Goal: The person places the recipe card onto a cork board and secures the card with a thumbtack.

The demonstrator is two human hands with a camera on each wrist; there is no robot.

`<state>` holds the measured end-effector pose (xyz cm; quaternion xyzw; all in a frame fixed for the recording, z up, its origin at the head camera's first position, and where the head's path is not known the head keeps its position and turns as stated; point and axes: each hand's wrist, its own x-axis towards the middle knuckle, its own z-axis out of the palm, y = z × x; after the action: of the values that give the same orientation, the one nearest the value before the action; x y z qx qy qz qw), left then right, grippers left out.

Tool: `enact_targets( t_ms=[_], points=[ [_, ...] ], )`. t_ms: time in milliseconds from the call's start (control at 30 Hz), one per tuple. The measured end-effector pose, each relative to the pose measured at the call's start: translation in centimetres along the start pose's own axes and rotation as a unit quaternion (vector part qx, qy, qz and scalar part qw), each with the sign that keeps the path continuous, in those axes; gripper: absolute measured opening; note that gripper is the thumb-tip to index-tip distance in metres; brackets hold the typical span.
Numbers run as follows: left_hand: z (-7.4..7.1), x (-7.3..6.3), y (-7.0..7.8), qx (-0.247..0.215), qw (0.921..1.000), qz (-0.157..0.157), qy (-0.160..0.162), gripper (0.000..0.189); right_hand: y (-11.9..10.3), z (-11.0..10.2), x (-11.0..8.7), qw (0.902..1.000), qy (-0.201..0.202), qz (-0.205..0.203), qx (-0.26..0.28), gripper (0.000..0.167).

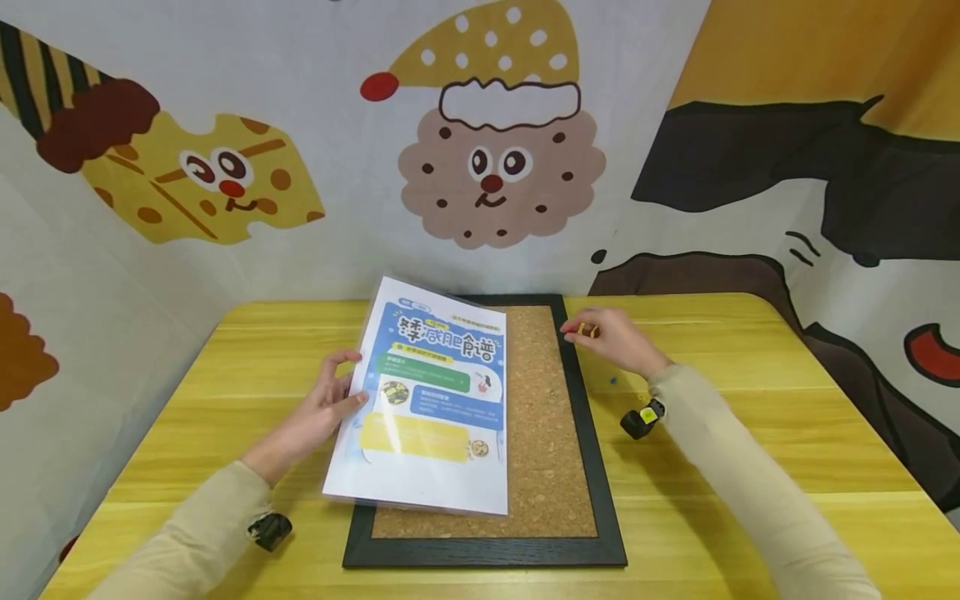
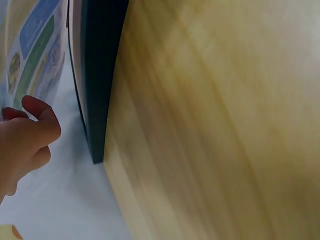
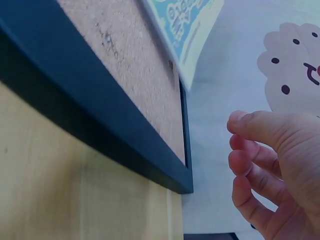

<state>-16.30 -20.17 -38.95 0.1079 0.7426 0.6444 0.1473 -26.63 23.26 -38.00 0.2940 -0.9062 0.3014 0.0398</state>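
Observation:
A laminated sheet (image 1: 435,400) with a large printed heading, a green block, a blue block and a yellow block tilts over the left part of a black-framed cork board (image 1: 551,417). My left hand (image 1: 333,400) pinches the sheet by its left edge; the left wrist view shows that hand (image 2: 30,135) beside the board's frame. Past the board's upper right side is my right hand (image 1: 618,337), its fingers loosely bent. In the right wrist view this hand (image 3: 275,170) shows nothing between thumb and fingers, and the sheet's corner hangs above the cork.
The board lies on a yellow wood-grain table (image 1: 697,500). A small blue piece (image 1: 613,381) and a small yellow piece (image 1: 643,397) lie right of the board, near the right wrist. A cartoon-printed cloth (image 1: 360,208) hangs behind the table's back edge.

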Motion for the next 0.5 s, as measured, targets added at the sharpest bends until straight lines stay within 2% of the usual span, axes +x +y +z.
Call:
enact_targets(
  t_ms=[500],
  points=[
    [2.8, 1.2, -0.9, -0.021, 0.9987, -0.039, -0.024, 0.051, -1.0, 1.0, 2.1, 0.9997, -0.008, -0.022, -0.004, 0.013]
  ],
)
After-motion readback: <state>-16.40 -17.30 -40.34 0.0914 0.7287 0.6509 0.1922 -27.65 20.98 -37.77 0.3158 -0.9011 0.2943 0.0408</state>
